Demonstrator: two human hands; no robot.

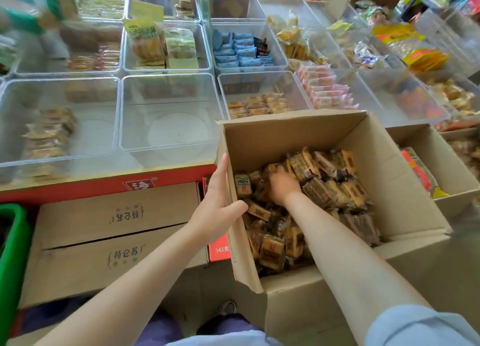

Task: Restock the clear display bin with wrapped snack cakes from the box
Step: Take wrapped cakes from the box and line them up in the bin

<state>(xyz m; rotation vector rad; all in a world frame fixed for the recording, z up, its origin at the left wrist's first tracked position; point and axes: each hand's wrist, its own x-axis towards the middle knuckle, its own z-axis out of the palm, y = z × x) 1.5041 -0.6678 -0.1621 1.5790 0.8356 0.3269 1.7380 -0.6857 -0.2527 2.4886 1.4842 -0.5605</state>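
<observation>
Inside the open brown cardboard box (405, 179), the right hand (281, 184) is buried among the heaped brown-and-yellow wrapped snack cakes (324, 187), fingers hidden, so its grasp cannot be told. At the box's left wall the left hand (220, 202) grips the flap, thumb inside. Beyond it sits the clear plastic display bin (168, 85), holding no cakes.

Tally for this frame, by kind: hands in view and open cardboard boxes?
Hands: 2, left hand on the cake box wall, right hand among the snack cakes.
Open cardboard boxes: 2, the cake box and a second box beside it.
Total: 4.
</observation>
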